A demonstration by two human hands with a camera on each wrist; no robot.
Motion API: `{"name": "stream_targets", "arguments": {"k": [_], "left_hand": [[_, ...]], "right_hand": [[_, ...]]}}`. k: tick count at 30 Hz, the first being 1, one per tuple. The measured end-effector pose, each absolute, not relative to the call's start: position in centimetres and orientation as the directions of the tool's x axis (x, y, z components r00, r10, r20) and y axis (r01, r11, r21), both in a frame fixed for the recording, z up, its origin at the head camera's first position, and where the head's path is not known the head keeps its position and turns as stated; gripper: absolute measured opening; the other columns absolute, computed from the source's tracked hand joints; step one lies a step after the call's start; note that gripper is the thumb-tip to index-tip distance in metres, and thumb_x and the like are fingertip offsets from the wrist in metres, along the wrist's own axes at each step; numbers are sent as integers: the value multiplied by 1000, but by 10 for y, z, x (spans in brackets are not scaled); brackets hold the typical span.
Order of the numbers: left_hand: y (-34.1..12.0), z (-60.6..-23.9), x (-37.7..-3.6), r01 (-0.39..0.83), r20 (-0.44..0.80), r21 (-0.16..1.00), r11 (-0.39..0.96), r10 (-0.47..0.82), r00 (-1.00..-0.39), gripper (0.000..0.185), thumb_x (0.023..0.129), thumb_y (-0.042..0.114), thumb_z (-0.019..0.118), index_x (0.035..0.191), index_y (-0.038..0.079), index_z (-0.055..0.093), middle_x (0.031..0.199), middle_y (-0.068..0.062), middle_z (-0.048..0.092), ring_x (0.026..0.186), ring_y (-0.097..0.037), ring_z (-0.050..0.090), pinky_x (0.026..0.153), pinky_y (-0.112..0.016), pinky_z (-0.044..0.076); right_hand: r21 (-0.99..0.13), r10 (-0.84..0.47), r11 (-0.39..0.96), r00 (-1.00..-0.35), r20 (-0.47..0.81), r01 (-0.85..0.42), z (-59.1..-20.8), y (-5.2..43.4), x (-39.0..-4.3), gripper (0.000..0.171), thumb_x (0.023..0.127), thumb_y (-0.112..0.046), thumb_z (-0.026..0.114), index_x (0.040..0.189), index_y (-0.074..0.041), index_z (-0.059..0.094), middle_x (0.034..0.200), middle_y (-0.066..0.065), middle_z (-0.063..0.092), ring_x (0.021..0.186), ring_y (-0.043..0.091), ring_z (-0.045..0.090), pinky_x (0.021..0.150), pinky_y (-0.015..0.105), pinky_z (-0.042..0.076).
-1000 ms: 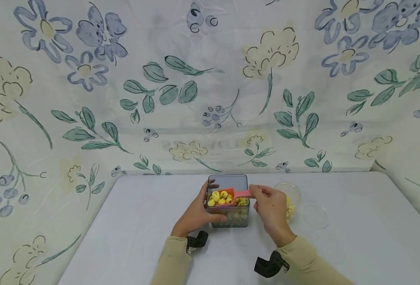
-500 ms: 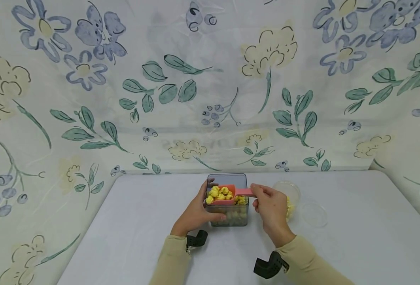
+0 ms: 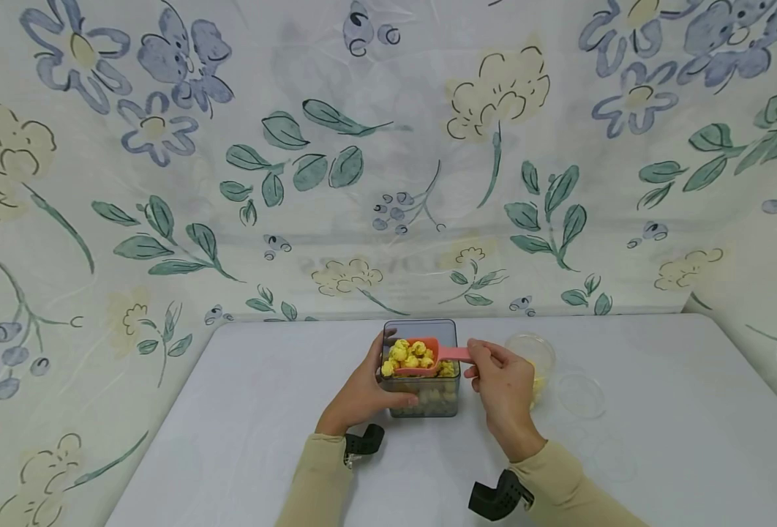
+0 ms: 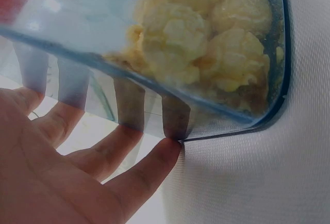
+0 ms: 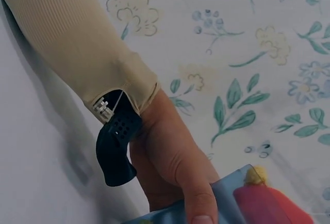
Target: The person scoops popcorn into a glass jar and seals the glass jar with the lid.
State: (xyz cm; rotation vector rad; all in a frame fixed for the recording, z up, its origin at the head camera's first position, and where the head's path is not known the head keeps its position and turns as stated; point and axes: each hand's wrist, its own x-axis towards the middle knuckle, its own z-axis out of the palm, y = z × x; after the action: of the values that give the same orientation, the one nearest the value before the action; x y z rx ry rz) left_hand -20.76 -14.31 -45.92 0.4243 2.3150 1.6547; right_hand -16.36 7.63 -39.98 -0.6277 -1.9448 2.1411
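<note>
A clear, grey-tinted square container with popcorn inside stands on the table. My left hand grips its left side, thumb along the front; in the left wrist view the fingers press against the wall. Between thumb and fingers, my right hand pinches the handle of a pink-red scoop. Yellow popcorn heaps in the scoop, which sits level at the container's mouth. The right wrist view shows the left thumb on the container and the scoop's red bowl, but not the right hand itself.
Behind the right hand stands a clear round tub with some popcorn, partly hidden. Beside it lies a clear round lid. The white table ends at a flower-patterned cloth at the back and sides.
The loaded scoop has risen slightly and shifted a little to the right in the container's mouth, along with my right hand. The left hand keeps its hold on the container.
</note>
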Motion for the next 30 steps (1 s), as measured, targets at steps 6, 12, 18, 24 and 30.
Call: {"name": "stream_targets", "arguments": {"k": [6,12,18,24,30], "left_hand": [[-143,-458,-207,67,-60,947,315,378,-924,122,71,30,94,162,30,12,159,0,33,139,-27,41,111,-54,37],[-143,-458,-206,67,-72,929,363,358,-931,126,70,35,94,163,27,9,163,-4,27,143,-31,36,111,-58,34],[-143,-459,-205,64,-69,938,340,363,-929,126,70,33,94,163,26,10,161,-2,30,142,-28,37,112,-56,34],[-143,-459,-205,81,-51,938,338,365,-930,122,70,32,94,161,34,14,158,0,34,139,-26,42,108,-56,38],[-143,-458,-206,99,-33,939,328,373,-927,119,70,30,94,160,36,17,156,4,37,136,-24,44,106,-54,41]], "right_hand": [[-982,411,-130,-894,-179,137,-398,78,-165,32,98,-20,68,116,7,70,76,8,68,57,10,58,52,18,48],[-982,415,-144,-893,-174,124,-395,81,-165,31,98,-18,68,115,7,70,74,7,69,58,11,58,52,18,48],[-986,417,-132,-897,-148,101,-392,86,-164,31,98,-18,68,115,7,70,75,8,69,58,9,57,52,18,48],[-988,408,-109,-902,-144,109,-389,92,-161,31,99,-20,67,117,5,70,75,4,67,60,9,57,54,18,49],[-987,408,-107,-900,-151,117,-387,98,-160,32,99,-21,67,118,5,69,71,2,66,57,10,55,54,17,48]]}}
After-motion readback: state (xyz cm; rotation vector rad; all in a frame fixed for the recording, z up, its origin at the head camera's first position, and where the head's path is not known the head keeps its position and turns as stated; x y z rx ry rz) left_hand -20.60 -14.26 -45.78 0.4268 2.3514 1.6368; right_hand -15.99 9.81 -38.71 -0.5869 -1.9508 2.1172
